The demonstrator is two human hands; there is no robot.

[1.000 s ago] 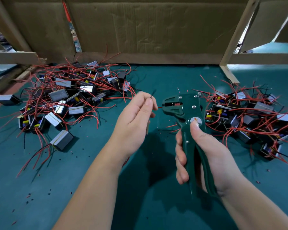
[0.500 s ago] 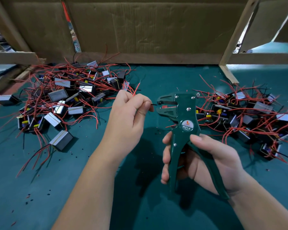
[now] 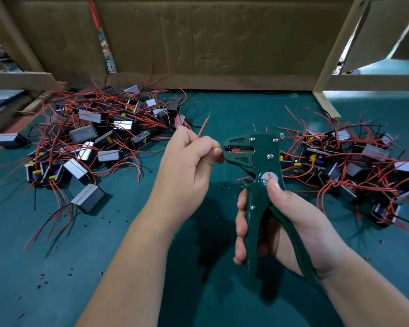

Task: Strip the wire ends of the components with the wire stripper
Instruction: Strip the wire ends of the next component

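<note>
1. Red wires and small boxed components make up the left heap [image 3: 97, 138] at ten o'clock on the green mat [image 3: 17, 251]. We cannot tell whether these are stripped or waiting.
2. Our left hand [image 3: 189, 168] sits just left of centre. Its fingers are curled round a red wire [image 3: 202, 128] whose free end pokes toward one o'clock. Thumb and forefinger pinch right at the mouth of the wire stripper [image 3: 257, 161]. The end being fed in is too small to see, and the component itself is hidden.
3. For a clean strip we should feed the wire straight and level into the mouth. We should pinch close behind it so it does not buckle, and keep our fingertips clear of the closing blades.
4. Our right hand [image 3: 286, 223], at five o'clock from the tool's head, wraps both handles, with the thumb pressed on the round badge. The handles stand partly apart, so we judge the squeeze is not finished. We should press steadily, without a jerk.
5. The right heap [image 3: 354, 166] lies at two o'clock, and we should keep its loose wires away from the tool's head.
</note>
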